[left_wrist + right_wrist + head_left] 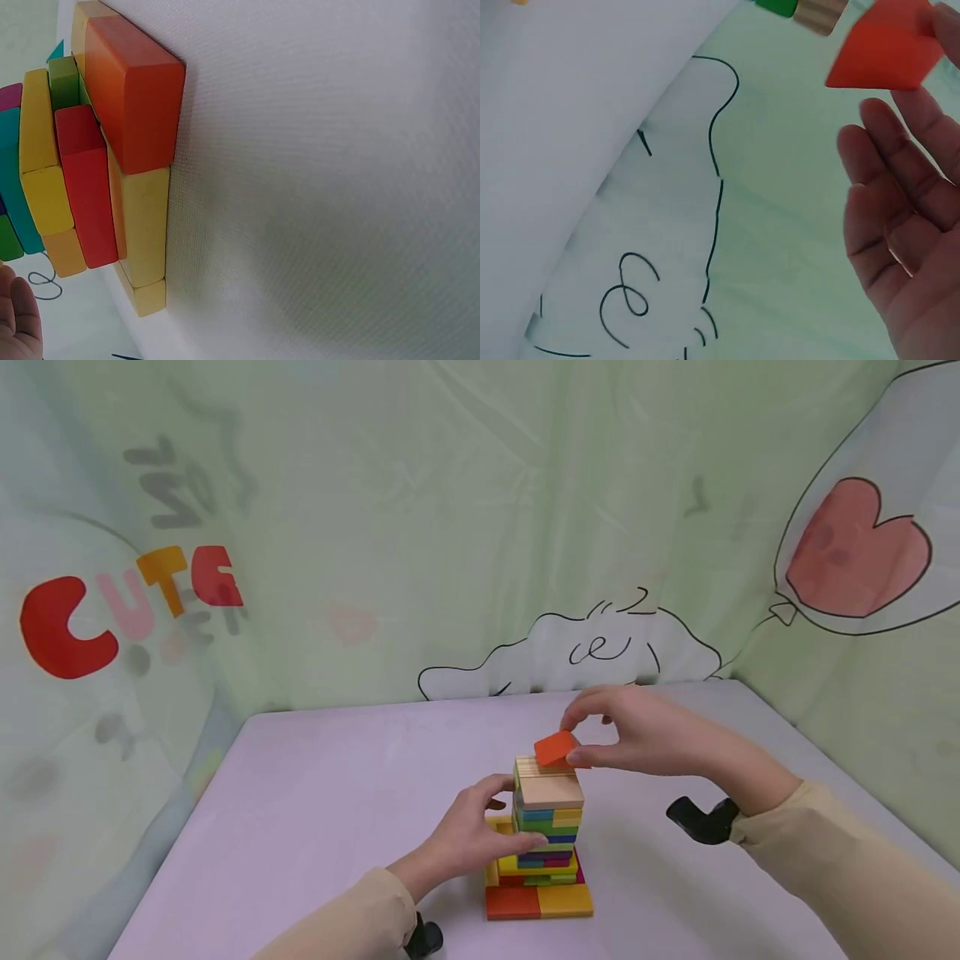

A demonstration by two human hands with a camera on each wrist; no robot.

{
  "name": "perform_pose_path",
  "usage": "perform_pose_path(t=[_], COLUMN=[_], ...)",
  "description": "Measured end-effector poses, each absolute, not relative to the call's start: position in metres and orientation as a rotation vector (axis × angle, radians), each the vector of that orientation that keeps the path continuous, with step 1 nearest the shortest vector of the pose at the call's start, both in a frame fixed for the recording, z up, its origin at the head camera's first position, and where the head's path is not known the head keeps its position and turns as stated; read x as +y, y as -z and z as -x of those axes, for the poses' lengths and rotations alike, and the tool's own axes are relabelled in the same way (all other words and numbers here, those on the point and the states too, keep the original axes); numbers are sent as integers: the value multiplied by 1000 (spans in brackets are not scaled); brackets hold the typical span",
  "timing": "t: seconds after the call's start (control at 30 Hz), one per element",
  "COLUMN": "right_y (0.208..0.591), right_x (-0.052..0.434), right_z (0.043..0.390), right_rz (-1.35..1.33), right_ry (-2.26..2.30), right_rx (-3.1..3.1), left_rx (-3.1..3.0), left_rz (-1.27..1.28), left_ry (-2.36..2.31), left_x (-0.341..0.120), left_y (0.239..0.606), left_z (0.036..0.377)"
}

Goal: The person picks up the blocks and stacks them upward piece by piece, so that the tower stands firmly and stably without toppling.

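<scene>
A tower of stacked coloured blocks [546, 828] stands on the table, topped with plain wooden blocks [551, 790]. My left hand [480, 831] wraps around the tower's left side, thumb across the near face and fingers toward the back. Only part of that hand [19, 319] shows in the left wrist view. Above the tower's top, my right hand [637, 731] pinches an orange block [555, 748] between thumb and fingers. The orange block [889, 45] is tilted in the right wrist view, where the remaining fingers are loosely bent.
At the tower's foot, red-orange and yellow blocks [566, 902] lie flat on the pale table [360, 793]. The left wrist view shows a red block [88, 187] and an orange base block [135, 94] low in the stack. A printed curtain [375, 527] hangs behind the table.
</scene>
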State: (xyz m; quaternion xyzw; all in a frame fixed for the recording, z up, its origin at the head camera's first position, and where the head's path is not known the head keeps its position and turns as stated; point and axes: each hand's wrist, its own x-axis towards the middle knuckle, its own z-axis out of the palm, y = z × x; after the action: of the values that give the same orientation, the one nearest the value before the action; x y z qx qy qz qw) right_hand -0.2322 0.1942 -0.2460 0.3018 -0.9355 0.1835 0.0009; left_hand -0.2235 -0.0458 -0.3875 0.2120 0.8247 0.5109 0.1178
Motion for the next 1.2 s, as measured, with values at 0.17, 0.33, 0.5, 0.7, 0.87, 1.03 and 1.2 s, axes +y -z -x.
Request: perform_pose_path(t=[0.17,0.33,0.5,0.7,0.87,1.03,1.2], right_y=[244,245,244,245,245,245,245], right_x=[181,176,174,174,173,172,172], right_z=[234,237,237,237,237,237,237], right_rz=[-1047,-1074,-1090,-1094,-1091,-1079,-1071], right_ry=[-561,-552,-553,-555,-558,-557,-559], right_rx=[-2954,-2948,-2948,-2944,-2948,-2958,-2968], left_rx=[2419,2420,2414,2415,2416,2417,2418], left_rz=[-634,-633,-634,-638,-625,-613,-626], left_ry=[-1492,-1487,-1494,-1492,-1485,-1480,-1486], left_x=[-46,-46,-46,-46,-45,-46,-47], left_y=[388,388,386,387,388,389,389], left_z=[224,224,224,224,224,225,225])
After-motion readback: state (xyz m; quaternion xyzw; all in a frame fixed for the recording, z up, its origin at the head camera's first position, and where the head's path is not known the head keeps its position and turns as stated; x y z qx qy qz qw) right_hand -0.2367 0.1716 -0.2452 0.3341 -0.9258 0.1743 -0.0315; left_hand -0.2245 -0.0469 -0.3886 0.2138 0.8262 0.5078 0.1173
